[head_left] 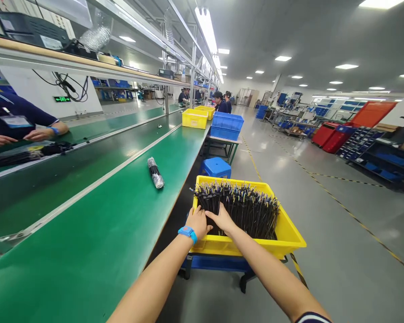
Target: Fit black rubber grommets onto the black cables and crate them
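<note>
A yellow bin (289, 224) holds many upright black cables (252, 215) with light-coloured wire ends at the top. My left hand (198, 220), with a blue band at the wrist, reaches over the bin's near left corner against the leftmost cables. My right hand (222, 218) is among the cables just right of it, thumb and fingers around some of them; its fingertips are partly hidden. What my left fingers hold, if anything, cannot be made out. On the green table (121, 224) to the left lies a wrapped cable bundle (155, 172).
Beyond the bin stand a blue stool (217, 167) and stacked blue crates (226, 126). More yellow bins (194, 119) sit farther along the table. Across the belt at left, a person (20, 112) handles black cables. The table edge runs beside my left arm.
</note>
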Available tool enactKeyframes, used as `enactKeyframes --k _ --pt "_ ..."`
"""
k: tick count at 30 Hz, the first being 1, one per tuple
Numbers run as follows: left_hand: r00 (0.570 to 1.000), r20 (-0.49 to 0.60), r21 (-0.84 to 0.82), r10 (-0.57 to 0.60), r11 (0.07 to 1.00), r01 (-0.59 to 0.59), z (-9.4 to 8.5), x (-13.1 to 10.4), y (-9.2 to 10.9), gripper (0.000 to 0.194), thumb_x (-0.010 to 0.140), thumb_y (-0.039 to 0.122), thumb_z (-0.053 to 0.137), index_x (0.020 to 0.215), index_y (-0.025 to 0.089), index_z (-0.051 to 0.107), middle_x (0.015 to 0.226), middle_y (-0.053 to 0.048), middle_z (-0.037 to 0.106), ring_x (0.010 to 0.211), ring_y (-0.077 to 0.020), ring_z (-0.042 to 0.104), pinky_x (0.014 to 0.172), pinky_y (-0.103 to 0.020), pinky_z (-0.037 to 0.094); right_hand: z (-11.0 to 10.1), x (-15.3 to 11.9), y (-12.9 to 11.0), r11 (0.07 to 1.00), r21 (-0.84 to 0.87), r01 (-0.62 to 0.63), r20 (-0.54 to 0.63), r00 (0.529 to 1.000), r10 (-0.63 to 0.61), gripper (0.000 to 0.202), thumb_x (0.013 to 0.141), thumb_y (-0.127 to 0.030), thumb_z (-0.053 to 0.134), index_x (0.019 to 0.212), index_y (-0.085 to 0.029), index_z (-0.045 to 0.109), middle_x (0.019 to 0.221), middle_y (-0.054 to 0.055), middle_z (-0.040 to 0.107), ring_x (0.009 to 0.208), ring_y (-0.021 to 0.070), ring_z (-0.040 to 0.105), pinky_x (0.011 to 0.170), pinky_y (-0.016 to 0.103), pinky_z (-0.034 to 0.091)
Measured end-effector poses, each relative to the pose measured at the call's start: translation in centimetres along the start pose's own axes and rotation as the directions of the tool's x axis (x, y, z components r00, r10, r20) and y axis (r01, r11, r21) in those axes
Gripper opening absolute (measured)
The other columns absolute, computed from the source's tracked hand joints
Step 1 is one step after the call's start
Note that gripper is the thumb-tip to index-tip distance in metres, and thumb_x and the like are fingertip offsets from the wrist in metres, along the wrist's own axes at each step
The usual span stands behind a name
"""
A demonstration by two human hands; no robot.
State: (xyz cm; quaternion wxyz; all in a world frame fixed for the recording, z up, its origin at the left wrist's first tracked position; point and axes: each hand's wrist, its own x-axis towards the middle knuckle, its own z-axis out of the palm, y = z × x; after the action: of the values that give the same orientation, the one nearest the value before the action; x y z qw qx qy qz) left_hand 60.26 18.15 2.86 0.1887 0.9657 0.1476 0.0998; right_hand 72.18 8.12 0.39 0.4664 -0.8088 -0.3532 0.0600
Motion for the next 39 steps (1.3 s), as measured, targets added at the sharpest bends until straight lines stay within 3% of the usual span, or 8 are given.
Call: enactKeyframes --k 4,7,14,21,27,32,36,39 --pt "0.999 -0.030 0.033 -0.011 0.999 0.012 -0.1 0.2 -0.5 0.043 0.093 0.040 0.066 0.125 0.013 0.074 0.145 -0.024 0.062 0.151 -0.0440 0.037 0.125 -0.061 0.024 -4.4 -1.2 1.6 0.977 -0.192 0.094 0.075 0.994 -0.081 0.036 0.095 -0.044 0.069 0.119 -0.017 0.070 0.104 0.011 0.071 0.090 0.0247 0.071 0.081 0.042 0.060" --pt "0.998 -0.053 0.017 -0.029 0.999 0.030 -0.2 0.4 -0.5 0.040 0.094 0.040 0.062 0.116 0.011 0.079 0.145 -0.026 0.062 0.152 -0.0442 0.036 0.126 -0.059 0.022 -6.0 -1.4 0.5 0.913 -0.328 0.241 0.097 0.970 -0.221 0.034 0.102 -0.042 0.054 0.115 -0.018 0.073 0.110 0.017 0.071 0.108 0.0328 0.067 0.099 0.053 0.052" --pt "0.991 -0.035 -0.061 -0.128 0.990 0.126 0.7 -0.4 -1.2 0.052 0.086 0.018 0.065 0.138 0.015 0.066 0.163 -0.019 0.046 0.160 -0.0411 0.022 0.125 -0.057 0.028 -1.1 3.7 -4.7 0.637 -0.354 0.685 0.436 0.724 -0.535 0.027 0.098 -0.042 0.063 0.122 -0.036 0.074 0.151 0.001 0.060 0.144 0.0262 0.046 0.122 0.047 0.028" --pt "0.970 0.017 -0.157 -0.242 0.958 0.241 1.0 -2.1 -1.5 0.052 0.079 -0.004 0.052 0.122 0.017 0.070 0.174 -0.016 0.026 0.154 -0.0336 0.039 0.121 -0.050 0.041 -1.9 4.0 -0.9 0.589 -0.591 0.552 0.285 0.825 -0.488 0.035 0.104 -0.032 0.050 0.132 -0.026 0.072 0.152 0.016 0.058 0.143 0.0362 0.045 0.114 0.058 0.027" --pt "0.955 0.030 -0.169 -0.295 0.940 0.296 0.3 -3.3 -0.2 0.039 0.091 0.003 0.046 0.119 0.019 0.068 0.174 -0.012 0.026 0.141 -0.0271 0.057 0.113 -0.041 0.049 -0.3 2.9 -1.4 0.501 -0.664 0.555 0.271 0.803 -0.531 0.047 0.102 -0.045 0.058 0.146 -0.028 0.061 0.166 0.016 0.041 0.153 0.0401 0.031 0.120 0.063 0.013" --pt "0.951 0.052 -0.103 -0.305 0.945 0.309 -0.8 -4.3 0.7 0.037 0.097 0.010 0.044 0.122 0.020 0.069 0.173 -0.012 0.031 0.131 -0.0279 0.065 0.109 -0.043 0.053 1.4 4.1 -4.0 0.377 -0.628 0.681 0.411 0.701 -0.583 0.048 0.101 -0.032 0.058 0.149 -0.030 0.057 0.166 0.005 0.044 0.154 0.0258 0.036 0.126 0.044 0.015" --pt "0.960 0.072 -0.046 -0.270 0.961 0.274 -2.1 -5.9 1.3 0.039 0.104 0.021 0.041 0.132 0.022 0.068 0.164 -0.015 0.046 0.135 -0.0324 0.062 0.109 -0.050 0.053 1.5 4.0 -4.2 0.386 -0.699 0.602 0.354 0.760 -0.545 0.050 0.095 -0.024 0.062 0.144 -0.013 0.062 0.161 0.020 0.046 0.150 0.0359 0.040 0.125 0.054 0.017" --pt "0.976 0.089 -0.020 -0.197 0.980 0.199 -3.8 -9.3 2.4 0.047 0.096 0.030 0.064 0.142 0.020 0.062 0.165 -0.020 0.043 0.144 -0.0395 0.051 0.112 -0.055 0.049 0.7 2.2 -3.8 0.410 -0.731 0.546 0.293 0.793 -0.534 0.059 0.090 -0.027 0.070 0.145 -0.007 0.060 0.162 0.029 0.040 0.150 0.0454 0.038 0.119 0.059 0.025"
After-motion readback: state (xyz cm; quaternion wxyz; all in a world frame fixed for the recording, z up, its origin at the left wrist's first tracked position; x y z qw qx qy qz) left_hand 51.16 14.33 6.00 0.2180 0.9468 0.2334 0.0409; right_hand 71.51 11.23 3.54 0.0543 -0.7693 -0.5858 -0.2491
